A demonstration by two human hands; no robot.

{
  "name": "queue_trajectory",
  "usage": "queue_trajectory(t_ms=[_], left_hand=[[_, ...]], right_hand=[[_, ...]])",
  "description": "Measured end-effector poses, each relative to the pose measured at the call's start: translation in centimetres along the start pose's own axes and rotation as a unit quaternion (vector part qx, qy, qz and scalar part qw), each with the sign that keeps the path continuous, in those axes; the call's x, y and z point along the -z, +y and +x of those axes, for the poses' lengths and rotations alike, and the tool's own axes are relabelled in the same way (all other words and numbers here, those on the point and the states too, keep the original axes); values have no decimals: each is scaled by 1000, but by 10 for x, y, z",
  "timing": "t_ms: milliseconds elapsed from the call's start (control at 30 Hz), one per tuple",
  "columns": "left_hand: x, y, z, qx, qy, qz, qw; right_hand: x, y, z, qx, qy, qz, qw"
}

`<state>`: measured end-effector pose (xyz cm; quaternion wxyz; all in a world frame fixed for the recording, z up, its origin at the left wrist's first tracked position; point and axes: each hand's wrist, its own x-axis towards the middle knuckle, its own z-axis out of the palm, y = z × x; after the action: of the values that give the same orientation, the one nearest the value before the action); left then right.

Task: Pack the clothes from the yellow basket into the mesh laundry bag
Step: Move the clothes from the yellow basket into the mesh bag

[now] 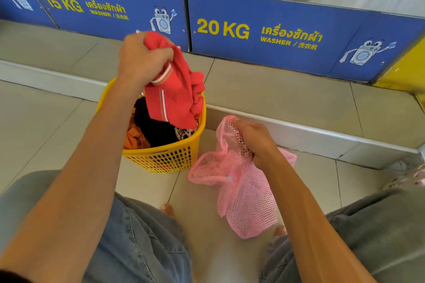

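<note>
A yellow plastic basket [165, 158] stands on the tiled floor in front of me, holding black [154, 126], orange [135, 138] and patterned clothes. My left hand [140, 60] grips a red garment [177, 89] with striped trim, lifted above the basket so its lower end still hangs inside. To the right of the basket, my right hand [255, 140] clutches the bunched top of a pink mesh laundry bag [241, 186]. The bag hangs down limp toward the floor, and its opening is hidden in my fist.
Blue washer panels [276, 37] marked 15 KG and 20 KG stand on a raised tiled step [299, 131] just behind the basket. My knees in denim shorts [142, 236] flank the floor space, with toes showing. A patterned cloth [409, 174] lies at the right edge.
</note>
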<state>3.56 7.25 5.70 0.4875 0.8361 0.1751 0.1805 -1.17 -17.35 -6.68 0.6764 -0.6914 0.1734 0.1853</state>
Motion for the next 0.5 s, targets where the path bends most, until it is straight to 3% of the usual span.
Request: queue_trajectory(t_ms=[167,267,367,500], left_hand=[[48,17,-3,-1,-67,-168,983],[59,2,-12,61,-215,-228,948],[33,-21,-18,104,-347,-62,930],[-21,-64,-26,59,-461,115,878]], right_hand=[[14,-1,3,-15,19,42,999],[17,-2,3,-15,24,64,998],[17,-2,2,-17,26,72,997],[18,0,1,-15,24,71,997]])
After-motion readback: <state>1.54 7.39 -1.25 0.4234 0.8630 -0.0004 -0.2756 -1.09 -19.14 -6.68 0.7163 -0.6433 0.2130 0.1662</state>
